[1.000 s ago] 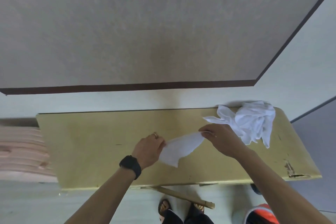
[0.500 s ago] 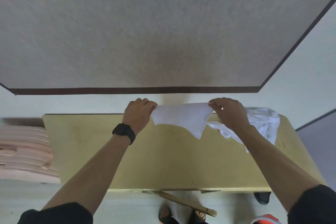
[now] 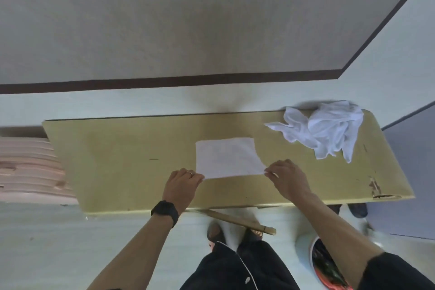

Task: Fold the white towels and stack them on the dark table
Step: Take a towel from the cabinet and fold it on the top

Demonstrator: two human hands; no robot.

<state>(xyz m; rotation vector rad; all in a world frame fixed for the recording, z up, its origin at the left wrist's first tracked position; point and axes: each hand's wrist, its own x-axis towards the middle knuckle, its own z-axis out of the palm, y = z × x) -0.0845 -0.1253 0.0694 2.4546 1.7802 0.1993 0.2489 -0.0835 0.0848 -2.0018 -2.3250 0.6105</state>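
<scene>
We have a white towel [image 3: 227,158] lying flat at the middle of the surface [image 3: 117,160], our left hand [image 3: 182,186] and right hand [image 3: 286,179] each pinching a near corner of it between curled fingers [image 3: 199,178]. More crumpled towels [image 3: 324,129] sit heaped by the far right corner.

head cam, looking down, table [image 3: 117,172] near

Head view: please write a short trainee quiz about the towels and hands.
1. True or false: the flat white square towel lies spread on the yellow-brown wooden table.
2. The crumpled white towel pile sits at the table's: A left end, B right end, C middle.
3. Fill in: the left hand and the right hand each pinch a ___ corner of the flat towel.
Key: 1 true; 2 B; 3 near.
</scene>
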